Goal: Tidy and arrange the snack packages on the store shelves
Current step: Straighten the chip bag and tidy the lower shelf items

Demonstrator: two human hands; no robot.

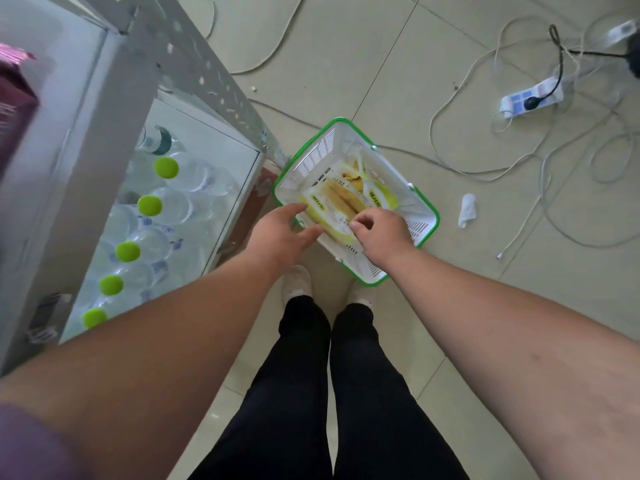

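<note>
Two bare hands reach down into a white basket (311, 161) with a green rim, which stands on the tiled floor just beside the foot of a metal shelf unit (194, 64). Several yellow-and-white snack packages (341, 195) lie overlapping in the basket's bottom. Right hand (379, 230): fingers curled, the tips bunched on the near edge of the topmost package, apparently pinching it, though the contact itself is partly hidden by the knuckles. Left hand (280, 233): fingers relaxed and slightly spread, thumb apart, poised over the basket's near left corner and holding nothing; whether it touches the rim cannot be told. On the lowest shelf, to the left, stands a row of clear water bottles (166, 188) with lime-green caps; a dark red box (14, 109) sits blurred on a higher level. Loose cables and a power strip (531, 98) lie on the floor well apart from the basket, with a crumpled white scrap (467, 209) nearer to it. Step judged in hand: picking stock from the basket for shelving. The next move calls for a firm hold on one package only, lifted free of its neighbours, then a turn left toward the shelves
</note>
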